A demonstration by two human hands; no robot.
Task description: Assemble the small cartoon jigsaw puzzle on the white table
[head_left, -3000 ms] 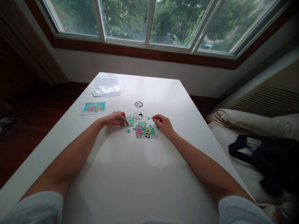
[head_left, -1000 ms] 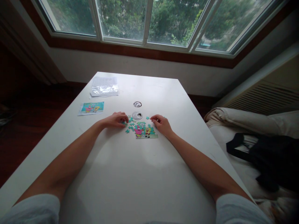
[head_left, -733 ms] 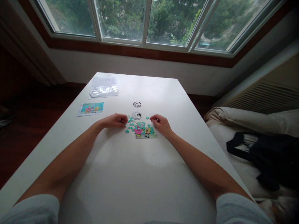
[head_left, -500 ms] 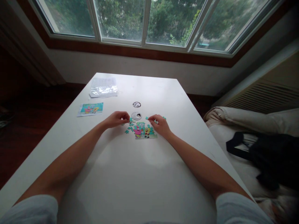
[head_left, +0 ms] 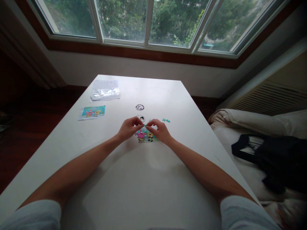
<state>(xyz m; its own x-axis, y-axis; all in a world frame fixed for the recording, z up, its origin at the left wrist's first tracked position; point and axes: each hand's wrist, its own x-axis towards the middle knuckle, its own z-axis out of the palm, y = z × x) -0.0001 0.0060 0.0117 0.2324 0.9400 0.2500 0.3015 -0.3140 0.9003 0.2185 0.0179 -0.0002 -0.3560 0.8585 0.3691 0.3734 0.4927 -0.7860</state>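
A partly assembled jigsaw puzzle (head_left: 142, 136) with pink and yellow cartoon figures lies flat on the white table (head_left: 148, 185). My left hand (head_left: 130, 127) is over its upper left side, thumb and fingers pinched. Facing it, my right hand (head_left: 160, 130) covers the upper right side in a pinch too. Their fingertips nearly meet above the puzzle's top edge, where a small green puzzle piece (head_left: 145, 125) shows between them. Each hand appears to grip it. Loose green pieces (head_left: 166, 120) lie to the right, beyond my right hand; others on the left are mostly hidden.
Two round black-and-white discs (head_left: 139, 107) lie behind the puzzle, the nearer partly covered by my left hand. At the left are a printed picture card (head_left: 93, 112) and a clear plastic bag (head_left: 106, 90). Dark clothing (head_left: 275, 156) rests on a pale couch to the right.
Both hands have come inward and now meet above the puzzle's top edge. My left hand has moved right over the loose pieces, my right hand slightly left.
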